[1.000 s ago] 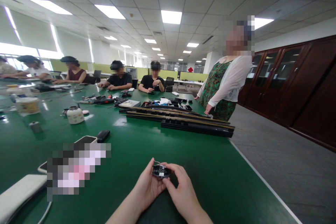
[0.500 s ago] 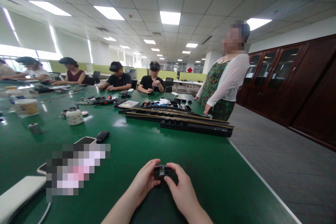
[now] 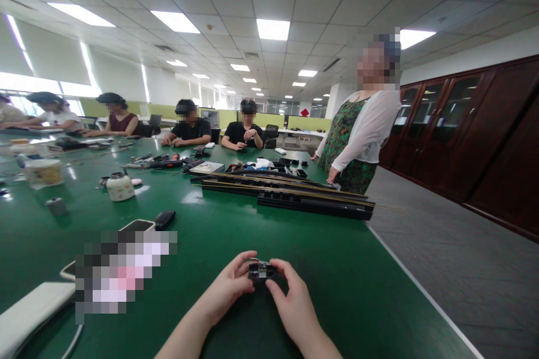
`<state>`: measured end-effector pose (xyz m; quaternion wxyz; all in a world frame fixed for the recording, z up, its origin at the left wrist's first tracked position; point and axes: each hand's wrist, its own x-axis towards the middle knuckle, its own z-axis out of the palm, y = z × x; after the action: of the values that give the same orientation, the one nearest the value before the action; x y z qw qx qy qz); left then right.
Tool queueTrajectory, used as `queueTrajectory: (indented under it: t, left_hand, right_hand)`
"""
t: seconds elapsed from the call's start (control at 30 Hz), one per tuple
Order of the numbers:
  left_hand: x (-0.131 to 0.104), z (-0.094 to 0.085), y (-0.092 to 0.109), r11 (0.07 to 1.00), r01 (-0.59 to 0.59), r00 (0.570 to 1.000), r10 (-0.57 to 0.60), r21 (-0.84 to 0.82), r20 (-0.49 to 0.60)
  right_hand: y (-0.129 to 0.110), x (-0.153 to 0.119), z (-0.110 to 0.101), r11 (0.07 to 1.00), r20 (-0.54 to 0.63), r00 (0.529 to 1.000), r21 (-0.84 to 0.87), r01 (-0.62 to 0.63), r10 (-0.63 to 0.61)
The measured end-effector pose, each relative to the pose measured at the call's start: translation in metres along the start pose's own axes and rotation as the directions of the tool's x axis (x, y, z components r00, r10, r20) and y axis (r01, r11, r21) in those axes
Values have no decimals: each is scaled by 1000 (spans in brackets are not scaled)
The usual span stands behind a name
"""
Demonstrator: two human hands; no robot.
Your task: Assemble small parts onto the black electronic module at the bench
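Note:
A small black plastic housing (image 3: 261,271) with a paler, metallic-looking middle is held between my two hands, just above the green tabletop (image 3: 366,291). My left hand (image 3: 229,286) grips its left end, index finger over the top and thumb below. On the other end, my right hand (image 3: 290,291) pinches it between thumb and index finger. Its exact kind is too small to make out, and the fingertips cover both ends.
Long black rails with thin brass-coloured rods (image 3: 286,193) lie beyond my hands. On the left are a white patterned jar (image 3: 120,187), a black mouse-shaped object (image 3: 165,219) and a white flat box (image 3: 36,314). A person (image 3: 357,129) stands at the right table edge; several others sit opposite.
My left hand's fingers have shifted slightly around the housing, with the thumb higher and the index finger lifted. The housing is tipped a little, showing more of its inside.

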<state>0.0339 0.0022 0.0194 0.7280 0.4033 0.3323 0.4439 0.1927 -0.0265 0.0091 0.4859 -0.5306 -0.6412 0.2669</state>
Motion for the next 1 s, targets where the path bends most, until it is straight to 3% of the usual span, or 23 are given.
queueTrajectory:
  t: [0.17,0.43,1.0]
  left_hand:
    - [3,-3,-5,990,-65,995,56,122,77]
    - [9,-9,-11,959,-137,990,126,247,61]
    - [7,-7,-5,978,-122,989,107,167,97]
  right_hand:
    - [0,0,0,1000,-4,1000,6,-17,17]
    - [2,1,0,1000,-17,1000,20,-11,11]
    - [5,2,2,991,-69,998,133,19,-9]
